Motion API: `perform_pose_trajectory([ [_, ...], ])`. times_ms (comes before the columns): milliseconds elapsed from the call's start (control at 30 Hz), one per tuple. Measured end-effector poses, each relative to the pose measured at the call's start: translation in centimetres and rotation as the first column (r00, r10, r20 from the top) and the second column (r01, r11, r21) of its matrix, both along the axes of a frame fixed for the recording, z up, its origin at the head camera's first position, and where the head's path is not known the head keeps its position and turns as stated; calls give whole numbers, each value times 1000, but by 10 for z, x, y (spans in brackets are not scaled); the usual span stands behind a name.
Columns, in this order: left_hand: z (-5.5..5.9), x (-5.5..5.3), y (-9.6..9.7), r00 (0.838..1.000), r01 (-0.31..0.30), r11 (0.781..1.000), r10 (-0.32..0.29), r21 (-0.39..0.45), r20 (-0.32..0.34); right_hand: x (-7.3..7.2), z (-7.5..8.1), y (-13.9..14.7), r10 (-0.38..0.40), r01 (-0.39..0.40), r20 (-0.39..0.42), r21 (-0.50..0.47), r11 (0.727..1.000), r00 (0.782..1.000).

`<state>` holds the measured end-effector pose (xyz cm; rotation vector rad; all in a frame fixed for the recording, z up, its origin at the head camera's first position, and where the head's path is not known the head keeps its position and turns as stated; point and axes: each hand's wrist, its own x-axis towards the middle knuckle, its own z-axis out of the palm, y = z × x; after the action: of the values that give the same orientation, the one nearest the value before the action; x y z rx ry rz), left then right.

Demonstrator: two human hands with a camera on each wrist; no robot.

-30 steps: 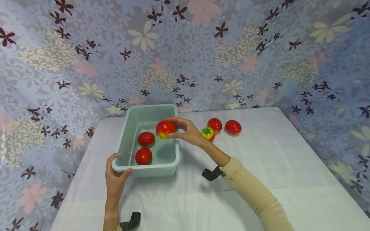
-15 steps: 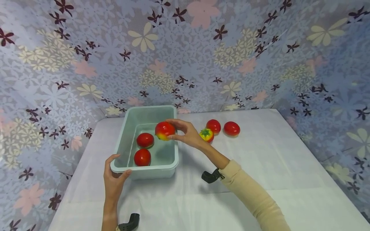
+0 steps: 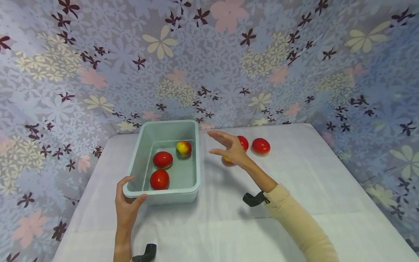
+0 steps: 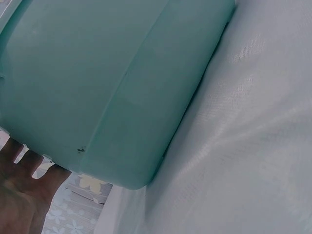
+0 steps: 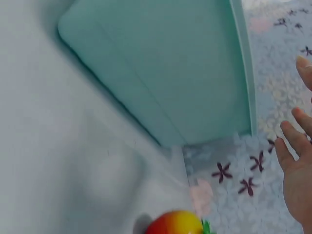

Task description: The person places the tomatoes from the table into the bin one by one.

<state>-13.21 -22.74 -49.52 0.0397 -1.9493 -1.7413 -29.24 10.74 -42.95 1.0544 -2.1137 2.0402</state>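
My left hand (image 3: 126, 209) grips the near left corner of a pale green plastic tub (image 3: 165, 190), thumb at the front rim and fingers along the side. Inside the tub lie two red tomatoes (image 3: 159, 179) and a smaller red-and-yellow tomato (image 3: 184, 149) near the right wall. My right hand (image 3: 233, 151) is right of the tub, apart from it, fingers and thumb spread with nothing between them. Partly hidden behind that hand are a red tomato (image 3: 243, 142) and a yellow-and-red tomato (image 5: 175, 223), whose green leaves show in the right wrist view.
Another red tomato (image 3: 260, 146) lies farther right on the white tablecloth (image 3: 294, 174). A flowered cloth backdrop (image 3: 209, 65) rises behind the table and along its sides. Black wrist-worn devices (image 3: 253, 199) stick out from both wrists.
My right hand has let go of the red-and-yellow tomato, which now rests in the tub. That hand has moved right, out over the table. My left hand stays on the tub's corner.
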Motion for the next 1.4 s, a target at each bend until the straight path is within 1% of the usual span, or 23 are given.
perform_pose_trajectory([
  [100, 0, 0, -1, 1000, -5, 1000, 5, 2, -6, -2, 0, 11, -30, 30, -1, 16, 999, 1000],
  [267, 0, -1, -1, 999, 9, 1000, -8, 14, -31, -3, -4, 26, -73, 72, 38, 36, 997, 997],
  [433, 2, 0, -2, 1000, 4, 1000, -4, -6, -4, -2, -12, 34, -118, 114, 68, 56, 992, 991],
  [533, 4, 1, -3, 1000, -11, 1000, 12, -28, 14, -2, -16, 37, -121, 117, 82, 55, 992, 989],
  [633, 4, 1, -4, 1000, -14, 1000, 15, -25, 16, -1, -22, 42, -125, 121, 99, 48, 991, 987],
  [700, 3, 1, -3, 1000, -10, 1000, 10, -18, 15, -2, -27, 46, -143, 138, 110, 49, 989, 984],
  [833, 1, 1, -2, 1000, -11, 1000, 11, -23, 17, -4, -39, 56, -191, 180, 143, 90, 980, 971],
  [933, 1, 1, -1, 1000, -14, 999, 15, -36, 16, -7, -48, 63, -227, 210, 145, 124, 970, 963],
  [1033, 0, 1, -1, 1000, -8, 999, 9, -35, 8, -8, -55, 66, -251, 233, 135, 137, 963, 959],
  [1233, 0, 0, -1, 1000, -9, 1000, 9, -25, -2, -9, -62, 69, -260, 236, 156, 158, 959, 953],
  [1400, 1, 1, -1, 1000, -13, 1000, 13, -26, 14, -10, -69, 72, -250, 228, 138, 161, 960, 958],
])
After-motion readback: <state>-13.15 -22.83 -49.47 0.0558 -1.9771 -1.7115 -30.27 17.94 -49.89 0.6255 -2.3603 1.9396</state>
